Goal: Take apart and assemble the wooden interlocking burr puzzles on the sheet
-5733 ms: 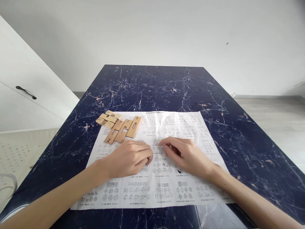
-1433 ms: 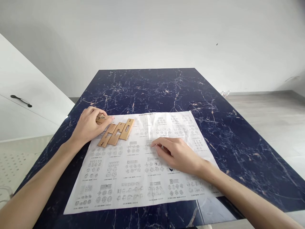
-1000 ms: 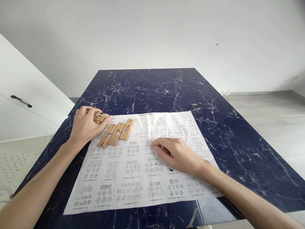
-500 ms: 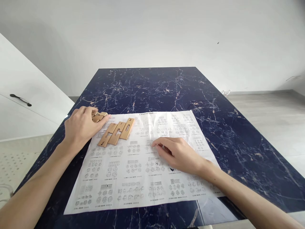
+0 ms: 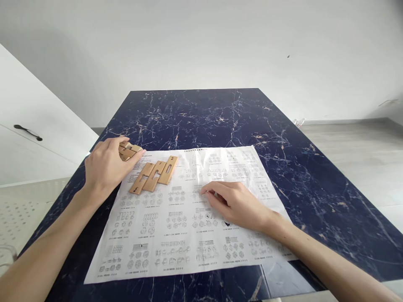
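My left hand (image 5: 105, 163) is curved around a cluster of light wooden puzzle pieces (image 5: 128, 152) at the sheet's upper left corner, thumb along the near side and index finger at the far side. Its other fingers are hidden behind the hand. Just right of it, three flat wooden pieces with slots and notches lie side by side at a slant: one marked 3 (image 5: 137, 184), one marked 1 (image 5: 154, 178) and one marked 2 (image 5: 168, 170). My right hand (image 5: 231, 203) rests on the printed sheet (image 5: 185, 268), its fingers curled in loosely, with nothing visible in them.
The sheet, creased and covered in small line diagrams, lies on a dark blue marble-patterned table (image 5: 195, 117). A white cabinet with a black handle (image 5: 28, 132) stands at the left, above a perforated pale surface (image 5: 40, 205). Behind the table is a white wall (image 5: 201, 46).
The index finger of my left hand has lifted slightly, showing more of the wooden cluster. My right hand and the three numbered pieces have stayed in place.
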`<state>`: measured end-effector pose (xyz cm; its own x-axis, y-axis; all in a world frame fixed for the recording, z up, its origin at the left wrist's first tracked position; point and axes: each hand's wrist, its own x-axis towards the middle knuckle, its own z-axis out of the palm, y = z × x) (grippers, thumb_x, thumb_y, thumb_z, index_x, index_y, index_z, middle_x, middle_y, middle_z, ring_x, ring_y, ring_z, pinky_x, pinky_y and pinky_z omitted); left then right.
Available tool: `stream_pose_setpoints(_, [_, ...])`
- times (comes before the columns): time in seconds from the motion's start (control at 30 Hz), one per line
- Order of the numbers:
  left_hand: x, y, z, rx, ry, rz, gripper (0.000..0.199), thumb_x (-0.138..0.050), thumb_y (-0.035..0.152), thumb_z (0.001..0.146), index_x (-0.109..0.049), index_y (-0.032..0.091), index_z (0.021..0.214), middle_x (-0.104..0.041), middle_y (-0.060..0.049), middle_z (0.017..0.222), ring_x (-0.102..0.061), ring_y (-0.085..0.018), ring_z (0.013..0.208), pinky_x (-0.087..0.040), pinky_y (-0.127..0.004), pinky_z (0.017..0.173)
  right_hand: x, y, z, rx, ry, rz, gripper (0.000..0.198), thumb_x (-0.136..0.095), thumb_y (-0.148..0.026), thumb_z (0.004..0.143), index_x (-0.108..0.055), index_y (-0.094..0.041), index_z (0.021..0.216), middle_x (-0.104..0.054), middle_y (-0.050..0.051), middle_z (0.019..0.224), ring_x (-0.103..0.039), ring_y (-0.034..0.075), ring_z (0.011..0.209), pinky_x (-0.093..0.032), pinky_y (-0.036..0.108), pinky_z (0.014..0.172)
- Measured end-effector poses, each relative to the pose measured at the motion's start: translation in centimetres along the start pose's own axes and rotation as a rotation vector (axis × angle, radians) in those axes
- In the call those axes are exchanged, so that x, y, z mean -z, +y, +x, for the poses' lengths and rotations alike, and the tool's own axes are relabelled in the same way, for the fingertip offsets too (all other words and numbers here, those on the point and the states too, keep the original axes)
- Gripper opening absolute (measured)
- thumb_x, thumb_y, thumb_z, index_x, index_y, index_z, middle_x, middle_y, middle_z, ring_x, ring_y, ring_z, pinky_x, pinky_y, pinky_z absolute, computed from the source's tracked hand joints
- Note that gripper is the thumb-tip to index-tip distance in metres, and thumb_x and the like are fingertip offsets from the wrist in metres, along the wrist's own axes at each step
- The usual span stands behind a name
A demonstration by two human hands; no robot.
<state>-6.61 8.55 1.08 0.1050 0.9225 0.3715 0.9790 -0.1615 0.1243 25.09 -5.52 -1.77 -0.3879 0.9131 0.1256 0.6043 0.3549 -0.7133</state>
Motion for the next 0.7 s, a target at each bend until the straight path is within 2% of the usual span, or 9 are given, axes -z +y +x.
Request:
stream_pose_setpoints(0.1, [0.0,0.5,-0.4,-0.137,0.074,-0.142,0.052,-0.068,0.058,0.096,-0.066,0.022,0.133,-0.075,-0.011,0.134,-0.07,-0.035,0.124,-0.055,-0.049,0.108,-0.1,0.0,0.0,-0.003,0.002,0.011,0.033,-0.046,-0.027,0.107,-0.076,-0.019,0.12,-0.084,0.008,0.109,-0.076,0.02,0.084,-0.053,0.034,0.074])
stream_pose_setpoints(0.2, [-0.1,1.8,-1.5,-0.342,0.095,-0.298,0.052,-0.071,0.06,0.095,-0.066,0.025,0.133,-0.076,-0.009,0.131,-0.072,-0.032,0.118,-0.056,-0.047,0.108,-0.1,0.0,0.1,-0.009,0.016,0.026,0.032,-0.048,-0.028,0.106,-0.076,-0.018,0.118,-0.083,0.008,0.103,-0.072,0.018,0.077,-0.051,0.033,0.07])
stream_pose_setpoints(0.3, [-0.2,3.9,-3.4,-0.603,-0.006,-0.448,0.058,-0.074,0.064,0.095,-0.064,0.028,0.139,-0.078,-0.008,0.127,-0.076,-0.028,0.109,-0.063,-0.046,0.099,-0.1,-0.1,0.1,-0.039,0.034,0.057,0.031,-0.048,-0.027,0.106,-0.075,-0.018,0.117,-0.081,0.006,0.091,-0.065,0.016,0.067,-0.046,0.031,0.063])
stream_pose_setpoints(0.37, [-0.1,5.3,-4.8,-0.736,-0.08,-0.52,0.062,-0.075,0.064,0.095,-0.061,0.029,0.145,-0.077,-0.007,0.133,-0.075,-0.03,0.119,-0.061,-0.05,0.107,0.0,-0.1,0.2,-0.073,0.069,0.085,0.029,-0.049,-0.028,0.106,-0.075,-0.018,0.116,-0.077,0.003,0.083,-0.061,0.014,0.061,-0.044,0.03,0.06])
stream_pose_setpoints(0.4, [0.0,5.9,-5.5,-0.773,-0.112,-0.533,0.062,-0.075,0.062,0.096,-0.059,0.031,0.148,-0.076,-0.007,0.136,-0.073,-0.03,0.125,-0.058,-0.052,0.112,0.0,0.0,0.3,-0.091,0.094,0.099,0.028,-0.049,-0.028,0.106,-0.074,-0.018,0.115,-0.075,0.002,0.079,-0.059,0.014,0.059,-0.043,0.03,0.059])
stream_pose_setpoints(0.53, [0.0,7.2,-7.4,-0.864,-0.239,-0.558,0.065,-0.071,0.056,0.101,-0.049,0.035,0.158,-0.072,-0.005,0.146,-0.068,-0.03,0.135,-0.057,-0.052,0.116,0.0,0.2,0.4,-0.149,0.179,0.136,0.025,-0.05,-0.031,0.107,-0.072,-0.019,0.11,-0.07,0.0,0.072,-0.055,0.013,0.055,-0.042,0.031,0.057])
stream_pose_setpoints(0.7, [-0.3,7.5,-8.1,-0.901,-0.32,-0.584,0.068,-0.068,0.054,0.104,-0.04,0.035,0.163,-0.068,-0.007,0.15,-0.065,-0.03,0.139,-0.057,-0.051,0.117,-0.2,0.3,0.5,-0.121,0.178,0.109,0.024,-0.048,-0.029,0.107,-0.07,-0.02,0.108,-0.072,0.001,0.075,-0.057,0.013,0.058,-0.043,0.031,0.058])
